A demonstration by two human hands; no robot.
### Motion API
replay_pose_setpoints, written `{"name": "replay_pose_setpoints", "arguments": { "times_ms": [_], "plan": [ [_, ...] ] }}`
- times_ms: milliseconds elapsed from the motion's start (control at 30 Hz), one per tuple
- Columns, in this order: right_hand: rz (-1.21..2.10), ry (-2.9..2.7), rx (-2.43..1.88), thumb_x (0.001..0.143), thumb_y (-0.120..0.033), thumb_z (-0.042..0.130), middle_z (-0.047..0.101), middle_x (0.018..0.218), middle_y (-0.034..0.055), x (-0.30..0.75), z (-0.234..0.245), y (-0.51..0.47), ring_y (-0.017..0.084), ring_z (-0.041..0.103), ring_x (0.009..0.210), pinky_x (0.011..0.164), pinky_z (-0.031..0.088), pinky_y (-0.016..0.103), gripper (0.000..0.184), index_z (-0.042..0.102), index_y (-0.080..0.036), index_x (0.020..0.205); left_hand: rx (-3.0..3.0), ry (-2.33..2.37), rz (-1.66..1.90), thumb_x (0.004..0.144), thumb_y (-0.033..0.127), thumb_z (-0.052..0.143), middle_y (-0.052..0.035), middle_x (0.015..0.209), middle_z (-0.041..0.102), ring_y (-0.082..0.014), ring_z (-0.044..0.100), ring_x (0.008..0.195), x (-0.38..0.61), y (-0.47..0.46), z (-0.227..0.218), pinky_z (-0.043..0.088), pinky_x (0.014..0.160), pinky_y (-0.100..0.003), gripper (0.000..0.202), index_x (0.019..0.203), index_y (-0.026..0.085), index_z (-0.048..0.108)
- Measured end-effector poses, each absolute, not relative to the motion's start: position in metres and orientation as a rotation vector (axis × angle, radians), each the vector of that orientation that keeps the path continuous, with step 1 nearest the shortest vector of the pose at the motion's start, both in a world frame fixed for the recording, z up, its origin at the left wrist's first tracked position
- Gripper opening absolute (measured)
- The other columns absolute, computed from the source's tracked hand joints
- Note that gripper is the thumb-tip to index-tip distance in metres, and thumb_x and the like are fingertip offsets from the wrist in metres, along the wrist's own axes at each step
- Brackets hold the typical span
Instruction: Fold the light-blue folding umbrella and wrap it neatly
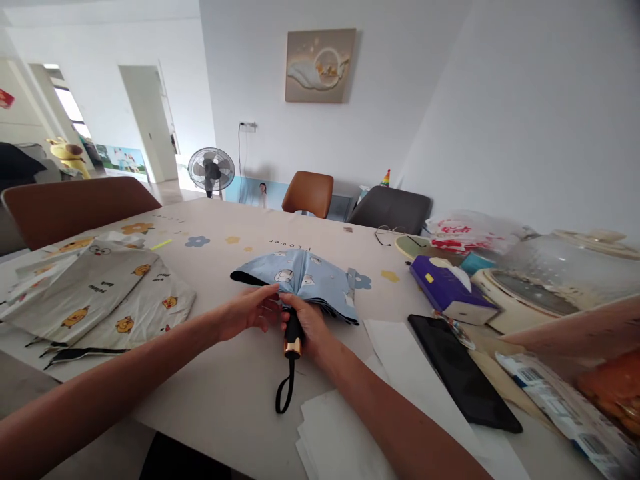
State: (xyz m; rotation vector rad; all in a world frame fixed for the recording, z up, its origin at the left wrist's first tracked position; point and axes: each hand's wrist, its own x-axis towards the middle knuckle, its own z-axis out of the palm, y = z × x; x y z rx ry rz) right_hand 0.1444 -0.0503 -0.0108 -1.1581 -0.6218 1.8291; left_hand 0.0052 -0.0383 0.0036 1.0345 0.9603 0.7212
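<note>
A light blue folding umbrella (313,275) with small cartoon figures lies partly folded on the table, its panels fanned out to both sides. Its black handle (294,330) has a gold-coloured end and points toward me; a black wrist strap (284,395) loops below. My right hand (309,325) is closed around the top of the handle, thumb lying along the fabric's near edge. From the other side, my left hand (256,308) has curled fingers at the fabric just above the handle; some fingertips are hidden. Left of it lies a white umbrella (115,293) with yellow cartoon figures, loosely folded.
On the right are white papers (345,433), a black phone (463,370), a purple tissue box (450,287), a glass-lidded pot (565,280) and a food packet (565,413). Eyeglasses (395,233) rest farther back. Brown chairs (307,193) and a fan (211,172) stand beyond the table.
</note>
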Motion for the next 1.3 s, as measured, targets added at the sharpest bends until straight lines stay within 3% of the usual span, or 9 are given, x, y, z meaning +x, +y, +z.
{"name": "replay_pose_setpoints", "arguments": {
  "times_ms": [167,300,600,767,1000,1300],
  "plan": [
    [1.79,-0.631,-1.183,0.069,-0.03,0.061,0.046,0.043,-0.0045,0.143,-0.01,-0.05,0.006,0.041,0.035,0.034,0.035,0.017,0.018,0.053,-0.015,0.067,1.265,1.228,0.944,0.063,0.048,0.063,0.0023,0.052,0.045,-0.0068,0.041,0.043,0.032,-0.025,-0.003,0.025,0.036,-0.019,0.036,0.059,0.014,0.05],
    [1.802,-0.639,-1.156,0.069,-0.029,0.06,0.047,0.044,-0.004,0.144,-0.011,-0.049,0.006,0.04,0.035,0.034,0.035,0.017,0.016,0.054,-0.014,0.068,1.238,1.238,0.912,0.063,0.043,0.063,0.0035,0.047,0.042,-0.0062,0.039,0.04,0.039,-0.022,0.0,0.022,0.035,-0.019,0.035,0.053,0.015,0.044],
    [1.853,-0.667,-1.066,0.066,-0.03,0.065,0.047,0.048,-0.0049,0.149,-0.009,-0.052,0.005,0.041,0.038,0.037,0.036,0.016,0.02,0.055,-0.015,0.073,1.336,1.225,0.884,0.065,0.033,0.058,0.0011,0.05,0.048,-0.0087,0.047,0.047,0.03,-0.026,0.012,0.038,0.043,-0.021,0.027,0.048,0.014,0.049],
    [1.892,-0.647,-1.051,0.07,-0.04,0.062,0.045,0.048,-0.0045,0.149,-0.006,-0.053,0.006,0.041,0.038,0.034,0.034,0.017,0.026,0.053,-0.015,0.073,1.312,1.085,0.891,0.069,0.031,0.056,-0.0031,0.06,0.057,-0.0127,0.056,0.061,0.023,-0.026,0.013,0.048,0.06,-0.026,0.022,0.057,0.012,0.057],
    [1.85,-0.594,-1.015,0.07,-0.032,0.062,0.048,0.054,-0.0042,0.148,-0.009,-0.049,0.005,0.039,0.039,0.033,0.034,0.015,0.019,0.053,-0.016,0.076,1.239,1.08,0.94,0.066,0.025,0.061,0.0,0.054,0.053,-0.0109,0.055,0.056,0.02,-0.026,0.012,0.049,0.068,-0.03,0.021,0.052,0.012,0.052],
    [1.83,-0.643,-1.085,0.073,-0.027,0.058,0.053,0.053,-0.0012,0.151,-0.016,-0.046,0.007,0.047,0.04,0.037,0.04,0.017,0.013,0.057,-0.014,0.075,1.091,1.04,0.964,0.059,0.021,0.069,-0.0046,0.064,0.059,-0.0135,0.058,0.058,0.017,-0.022,-0.001,0.05,0.066,-0.03,0.017,0.061,0.009,0.058]
  ]
}}
